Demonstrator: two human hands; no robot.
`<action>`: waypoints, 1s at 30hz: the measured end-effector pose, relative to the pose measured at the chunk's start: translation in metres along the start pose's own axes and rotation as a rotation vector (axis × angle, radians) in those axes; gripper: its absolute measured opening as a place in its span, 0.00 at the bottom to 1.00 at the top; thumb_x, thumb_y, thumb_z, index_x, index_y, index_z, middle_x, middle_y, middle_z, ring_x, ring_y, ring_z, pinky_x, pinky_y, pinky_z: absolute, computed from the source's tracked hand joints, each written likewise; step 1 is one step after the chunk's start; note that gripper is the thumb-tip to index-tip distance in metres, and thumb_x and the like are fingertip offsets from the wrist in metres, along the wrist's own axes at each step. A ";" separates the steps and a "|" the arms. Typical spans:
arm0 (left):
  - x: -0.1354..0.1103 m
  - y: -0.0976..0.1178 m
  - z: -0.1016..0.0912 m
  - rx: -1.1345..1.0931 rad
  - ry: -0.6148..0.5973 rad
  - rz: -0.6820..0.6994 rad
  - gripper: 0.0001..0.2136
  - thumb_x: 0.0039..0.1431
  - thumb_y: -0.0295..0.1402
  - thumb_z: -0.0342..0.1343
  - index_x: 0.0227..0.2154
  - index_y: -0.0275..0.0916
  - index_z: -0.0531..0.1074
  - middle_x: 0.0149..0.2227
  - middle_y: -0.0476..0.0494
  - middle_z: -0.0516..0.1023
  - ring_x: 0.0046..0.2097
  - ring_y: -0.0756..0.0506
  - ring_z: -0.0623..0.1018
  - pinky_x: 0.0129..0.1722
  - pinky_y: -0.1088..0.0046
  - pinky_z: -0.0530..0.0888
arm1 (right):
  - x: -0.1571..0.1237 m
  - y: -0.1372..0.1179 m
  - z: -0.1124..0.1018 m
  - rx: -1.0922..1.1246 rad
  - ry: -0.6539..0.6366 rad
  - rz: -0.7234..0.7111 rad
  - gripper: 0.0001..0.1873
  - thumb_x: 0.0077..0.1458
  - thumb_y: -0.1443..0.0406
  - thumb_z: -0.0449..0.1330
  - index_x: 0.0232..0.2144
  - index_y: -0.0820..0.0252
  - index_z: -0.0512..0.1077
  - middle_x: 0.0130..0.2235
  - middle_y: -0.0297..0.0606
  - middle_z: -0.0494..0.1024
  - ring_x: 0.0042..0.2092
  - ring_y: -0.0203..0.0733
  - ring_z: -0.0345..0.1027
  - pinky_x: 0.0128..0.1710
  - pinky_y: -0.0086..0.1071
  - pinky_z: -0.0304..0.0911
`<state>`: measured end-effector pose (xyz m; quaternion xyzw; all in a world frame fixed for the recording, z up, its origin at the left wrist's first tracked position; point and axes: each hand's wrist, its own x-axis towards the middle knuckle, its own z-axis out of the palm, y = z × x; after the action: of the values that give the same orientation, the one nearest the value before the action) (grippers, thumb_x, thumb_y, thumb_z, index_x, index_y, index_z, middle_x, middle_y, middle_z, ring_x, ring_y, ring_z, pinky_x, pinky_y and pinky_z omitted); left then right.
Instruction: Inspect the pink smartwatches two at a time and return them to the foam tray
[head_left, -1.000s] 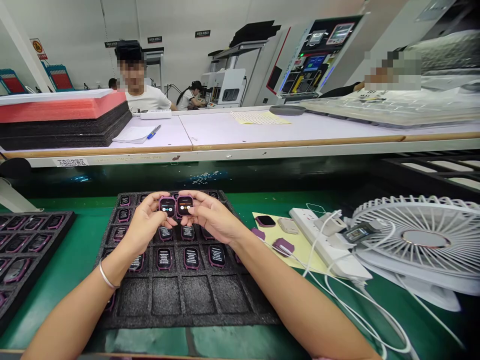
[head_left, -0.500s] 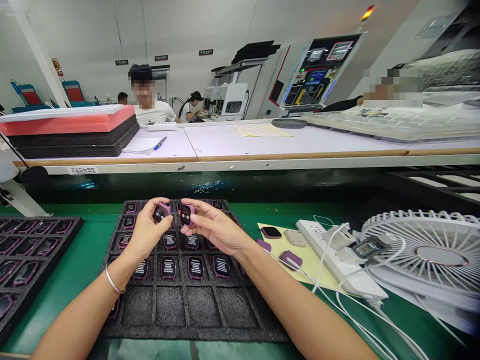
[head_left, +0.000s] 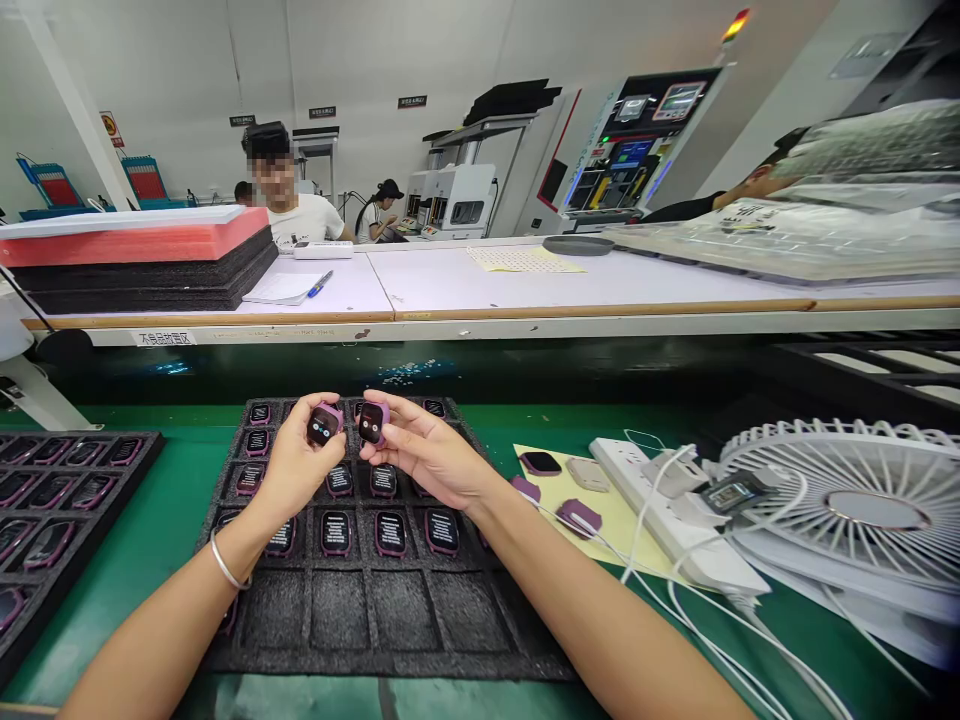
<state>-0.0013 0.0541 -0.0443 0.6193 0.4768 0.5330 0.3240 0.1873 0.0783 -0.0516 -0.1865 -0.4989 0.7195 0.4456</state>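
My left hand (head_left: 304,450) is closed on a purple smartwatch body (head_left: 325,425) without a strap, its lit screen facing me. In my right hand (head_left: 420,450), fingers and thumb grip a second purple smartwatch body (head_left: 372,424), also with a lit screen. Both are held side by side, apart, above a black foam tray (head_left: 345,662). Several similar watches, one of them a lit smartwatch (head_left: 391,533), sit in the tray's compartments with text on their screens. The nearest row shows bare compartments in its middle. My hands and forearms hide part of the tray.
Another foam tray of watches (head_left: 52,490) lies at left. To the right are a yellow sheet (head_left: 536,458) with loose watch parts, a white power strip (head_left: 675,530), cables and a white fan (head_left: 874,510). A raised shelf (head_left: 450,290) crosses behind; people sit beyond it.
Both watches remain in my hands. The right-hand one has turned and tilted slightly, and its screen display looks a little different. The person across the shelf has shifted a little to the left.
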 end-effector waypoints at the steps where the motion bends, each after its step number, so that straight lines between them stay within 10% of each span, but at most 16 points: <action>1: 0.000 0.000 0.001 -0.001 0.003 -0.003 0.19 0.50 0.30 0.57 0.48 0.39 0.68 0.40 0.47 0.72 0.39 0.49 0.72 0.39 0.74 0.68 | 0.000 0.000 0.000 0.011 0.006 0.003 0.25 0.52 0.61 0.70 0.52 0.51 0.73 0.40 0.34 0.77 0.37 0.37 0.75 0.42 0.35 0.70; 30: -0.001 -0.003 0.004 0.089 0.000 0.000 0.18 0.51 0.29 0.56 0.47 0.39 0.69 0.40 0.46 0.75 0.41 0.47 0.74 0.40 0.72 0.69 | -0.002 0.001 0.003 -0.014 -0.072 0.018 0.22 0.55 0.61 0.68 0.52 0.51 0.71 0.38 0.33 0.75 0.35 0.36 0.74 0.38 0.32 0.70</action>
<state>0.0017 0.0549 -0.0479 0.6330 0.5001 0.5114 0.2962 0.1852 0.0750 -0.0516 -0.1682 -0.5179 0.7263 0.4195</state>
